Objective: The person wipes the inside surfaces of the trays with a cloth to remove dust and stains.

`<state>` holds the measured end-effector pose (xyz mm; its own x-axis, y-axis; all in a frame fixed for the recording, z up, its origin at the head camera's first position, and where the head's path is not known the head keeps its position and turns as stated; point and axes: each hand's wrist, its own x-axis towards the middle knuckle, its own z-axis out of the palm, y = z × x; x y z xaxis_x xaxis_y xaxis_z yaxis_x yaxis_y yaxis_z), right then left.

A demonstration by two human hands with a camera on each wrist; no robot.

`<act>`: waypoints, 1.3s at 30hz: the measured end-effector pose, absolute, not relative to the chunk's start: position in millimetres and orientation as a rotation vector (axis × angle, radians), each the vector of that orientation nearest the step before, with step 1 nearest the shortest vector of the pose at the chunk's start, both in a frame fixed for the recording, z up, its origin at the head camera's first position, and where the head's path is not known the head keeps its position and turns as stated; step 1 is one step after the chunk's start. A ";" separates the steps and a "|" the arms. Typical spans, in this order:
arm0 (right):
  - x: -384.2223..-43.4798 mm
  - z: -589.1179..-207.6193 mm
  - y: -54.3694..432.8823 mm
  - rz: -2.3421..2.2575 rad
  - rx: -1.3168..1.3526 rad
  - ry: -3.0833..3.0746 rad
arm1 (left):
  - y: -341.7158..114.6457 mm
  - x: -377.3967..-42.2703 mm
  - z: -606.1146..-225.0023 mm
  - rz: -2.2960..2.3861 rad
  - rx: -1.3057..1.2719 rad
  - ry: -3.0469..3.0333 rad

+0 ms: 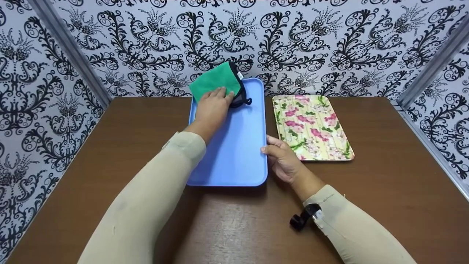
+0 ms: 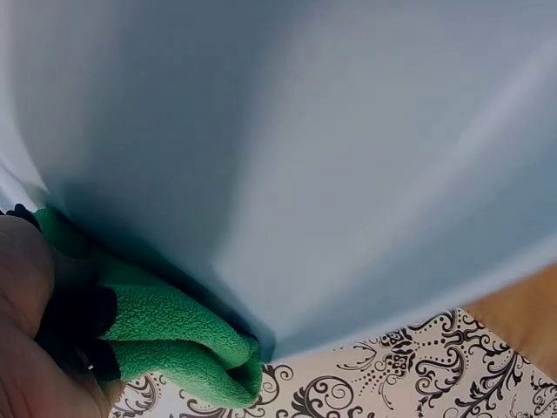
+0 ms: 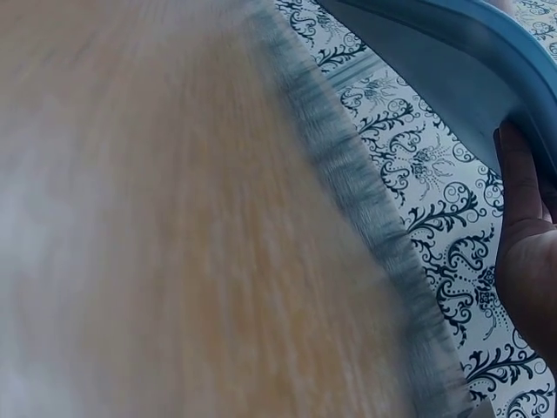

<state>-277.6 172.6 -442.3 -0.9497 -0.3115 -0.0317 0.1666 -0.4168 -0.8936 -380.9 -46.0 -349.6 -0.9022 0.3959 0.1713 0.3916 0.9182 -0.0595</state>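
A blue rectangular tray [image 1: 234,157] stands lengthwise before me, its near end raised over the table. My left hand [image 1: 212,110] holds a folded green cloth [image 1: 216,80] with black edging and a loop against the tray's far left corner. In the left wrist view the fleecy green cloth [image 2: 174,322] is bunched along the tray's rim beside the palm. The right hand [image 1: 284,159] grips the tray's right edge, thumb on top. From the right wrist view, its fingers [image 3: 520,174] reach under the tray's rim [image 3: 487,30].
Just right of the blue tray, a floral tray [image 1: 311,128] with pink flowers lies on the brown table [image 1: 373,190]. Behind the table rises a wall [image 1: 311,47] in black-and-white scrollwork. A black strap device [image 1: 304,218] is on the right wrist.
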 end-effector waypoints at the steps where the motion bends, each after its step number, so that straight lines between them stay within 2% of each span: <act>1: -277.5 -442.3 172.6 -2.421 -0.202 1.501 | -46.9 -380.9 -349.5 0.032 -0.594 -2.897; 39: -277.7 -444.7 171.4 -2.455 -0.136 1.457 | -78.4 -395.0 -364.0 -0.070 -0.365 -2.949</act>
<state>-277.7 171.4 -444.7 -0.9557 -0.2876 -0.0625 0.1926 -0.4506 -0.8717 -395.0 -78.4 -364.0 -0.9557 0.2381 0.1731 0.2460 0.9689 0.0254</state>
